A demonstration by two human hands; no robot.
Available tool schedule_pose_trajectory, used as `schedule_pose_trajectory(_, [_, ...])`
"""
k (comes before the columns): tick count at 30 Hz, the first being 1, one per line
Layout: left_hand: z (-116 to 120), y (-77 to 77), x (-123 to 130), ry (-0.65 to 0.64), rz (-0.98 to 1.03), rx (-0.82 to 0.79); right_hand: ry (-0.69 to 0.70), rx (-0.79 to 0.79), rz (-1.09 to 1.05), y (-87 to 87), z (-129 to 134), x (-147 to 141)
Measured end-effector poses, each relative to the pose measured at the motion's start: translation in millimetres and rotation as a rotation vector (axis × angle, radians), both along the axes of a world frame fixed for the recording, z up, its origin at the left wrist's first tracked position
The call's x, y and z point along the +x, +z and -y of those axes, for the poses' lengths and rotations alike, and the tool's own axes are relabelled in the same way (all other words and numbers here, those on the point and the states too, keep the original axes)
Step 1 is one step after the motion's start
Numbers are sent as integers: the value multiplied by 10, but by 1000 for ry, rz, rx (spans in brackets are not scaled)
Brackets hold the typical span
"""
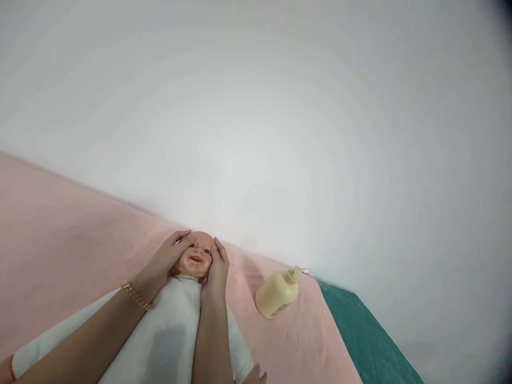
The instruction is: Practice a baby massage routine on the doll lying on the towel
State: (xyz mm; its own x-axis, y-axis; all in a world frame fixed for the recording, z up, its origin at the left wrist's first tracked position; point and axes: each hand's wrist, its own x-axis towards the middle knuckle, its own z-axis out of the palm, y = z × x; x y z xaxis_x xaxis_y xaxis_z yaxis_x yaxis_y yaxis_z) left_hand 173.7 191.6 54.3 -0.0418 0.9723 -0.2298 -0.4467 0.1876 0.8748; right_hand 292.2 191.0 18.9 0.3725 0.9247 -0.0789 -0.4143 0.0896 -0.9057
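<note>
Head view: left hand [175, 256] and right hand [217, 266] cup the two sides of the doll's head [197, 259], left thumb up by the eye, fingers resting on the head, not closed together. Doll in white clothing [172, 320] lies face up on pink cloth [288, 346], arms out to the sides. Yellow bracelet [136, 296] on left wrist. Pale yellow pump bottle [277, 292] on the cloth, right of the doll, apart from both hands. Green surface [362, 330] beyond the cloth edge, white wall [256, 117] behind.

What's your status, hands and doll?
Both hands on doll's head, one each side. Doll face up on pink cloth. Bottle beside it, clear of both hands.
</note>
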Motion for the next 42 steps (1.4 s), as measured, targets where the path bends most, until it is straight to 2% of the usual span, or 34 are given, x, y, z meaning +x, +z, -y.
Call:
schedule_pose_trajectory(7, [0, 29, 3, 23, 72, -21, -18, -12, -77, -19, -27, 16])
schedule_pose_trajectory(12, [-33, 44, 0, 45, 92, -52, -17, -5, -57, -50, -40, 30])
schedule_pose_trajectory(19, [-10, -26, 32, 32, 128, 28, -32, 33, 2, -33, -29, 2])
schedule_pose_trajectory(26, [-48, -118, -27, -22, -34, 57, 25, 20, 26, 54, 46, -34])
schedule_pose_trajectory(34, [-28, -28, -42, -40, -88, -13, -1, -7, 10, 142, 95, -66])
schedule_pose_trajectory(42, [-11, -6, -19, -15, -46, 13, -17, -28, 6, 95, 63, -34])
